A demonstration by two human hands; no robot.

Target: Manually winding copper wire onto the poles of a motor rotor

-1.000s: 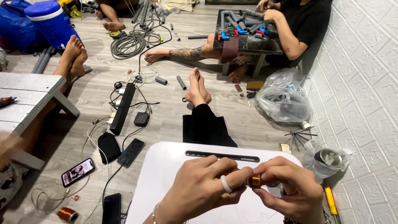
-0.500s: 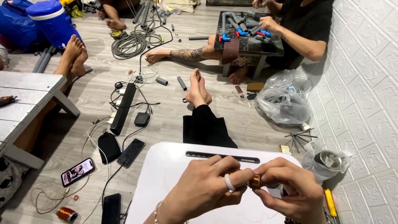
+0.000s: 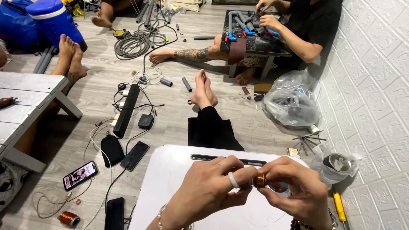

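A small copper wire coil is held between both hands above a white lap table. My left hand, with a white ring on one finger, pinches the coil's left side. My right hand grips its right side with thumb and fingers, a bead bracelet at the wrist. The hands touch each other around the coil. My legs in black trousers stretch out past the table's far edge.
On the wooden floor lie a black power strip, phones, cables and a copper spool. Another person works on grey pipes at a low table. A plastic bag, a can and a white wall stand right.
Both hands stay closed around the coil, with only slight finger shifts. The person at the back has moved their hands over the pipes.
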